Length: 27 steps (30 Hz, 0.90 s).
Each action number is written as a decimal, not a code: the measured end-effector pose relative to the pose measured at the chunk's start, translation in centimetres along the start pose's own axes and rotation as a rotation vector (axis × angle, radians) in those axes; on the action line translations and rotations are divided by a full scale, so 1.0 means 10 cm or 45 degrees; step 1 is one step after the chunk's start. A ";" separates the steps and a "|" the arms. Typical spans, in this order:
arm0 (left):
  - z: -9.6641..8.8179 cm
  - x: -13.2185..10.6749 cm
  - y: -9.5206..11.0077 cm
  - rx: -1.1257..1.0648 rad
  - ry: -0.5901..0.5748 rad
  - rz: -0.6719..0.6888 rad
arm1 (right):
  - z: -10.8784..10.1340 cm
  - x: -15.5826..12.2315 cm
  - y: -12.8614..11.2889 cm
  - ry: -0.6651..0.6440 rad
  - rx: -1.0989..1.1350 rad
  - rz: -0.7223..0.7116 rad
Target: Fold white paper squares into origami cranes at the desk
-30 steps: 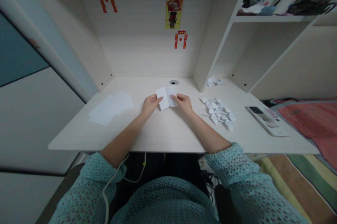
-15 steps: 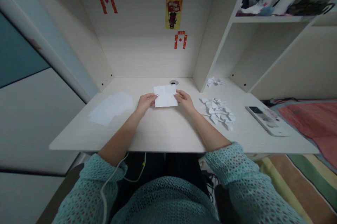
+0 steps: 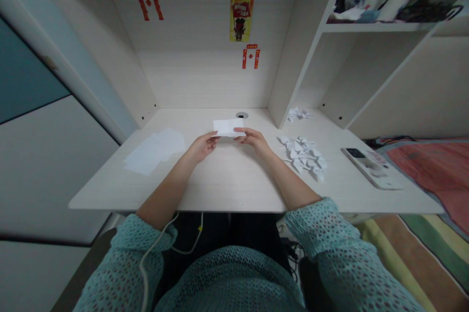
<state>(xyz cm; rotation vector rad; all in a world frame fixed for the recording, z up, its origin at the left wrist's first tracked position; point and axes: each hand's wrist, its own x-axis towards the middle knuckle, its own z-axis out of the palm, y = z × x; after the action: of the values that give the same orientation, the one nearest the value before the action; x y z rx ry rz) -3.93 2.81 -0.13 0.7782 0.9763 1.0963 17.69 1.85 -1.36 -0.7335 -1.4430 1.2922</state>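
Note:
A small white sheet of paper (image 3: 225, 127) is folded into a narrow strip near the middle of the pale desk (image 3: 234, 180). My left hand (image 3: 202, 147) pinches the strip's lower left edge. My right hand (image 3: 252, 140) pinches its lower right edge with the fingers pressed on the fold. Both forearms reach out from teal knitted sleeves.
A stack of white sheets (image 3: 154, 150) lies at the left of the desk. Several folded white paper figures (image 3: 304, 153) are heaped at the right, with a few more (image 3: 298, 114) in the shelf nook. A phone (image 3: 372, 167) lies far right. A cable hole (image 3: 242, 115) sits behind the paper.
The paper was opened out flat between my hands, then folded over away from me into a narrow strip. Both hands moved slightly farther from me.

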 end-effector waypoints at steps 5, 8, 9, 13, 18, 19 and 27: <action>-0.03 0.01 -0.02 0.014 -0.051 -0.058 | 0.06 -0.01 0.03 0.216 -0.156 -0.055; -0.03 -0.02 -0.04 0.075 -0.127 -0.103 | 0.07 0.00 0.08 0.415 -0.207 -0.054; -0.03 -0.03 -0.05 0.095 -0.150 -0.131 | 0.07 0.01 0.09 0.463 -0.201 -0.054; -0.03 -0.06 -0.05 0.170 -0.182 -0.235 | 0.07 0.04 0.12 0.523 -0.096 -0.039; -0.01 -0.06 -0.03 0.279 -0.124 -0.143 | 0.07 0.04 0.10 0.550 -0.030 -0.060; 0.01 -0.06 -0.02 0.291 -0.057 -0.030 | 0.08 0.03 0.09 0.552 -0.045 -0.069; 0.24 -0.28 0.01 0.792 -0.062 0.783 | 0.28 -0.06 0.01 0.311 -0.162 -0.129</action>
<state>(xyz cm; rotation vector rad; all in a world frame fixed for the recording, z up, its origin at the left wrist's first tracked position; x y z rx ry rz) -2.13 0.02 1.54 1.6837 1.0785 1.2899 15.21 0.37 -1.41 -0.8603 -1.3532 1.0032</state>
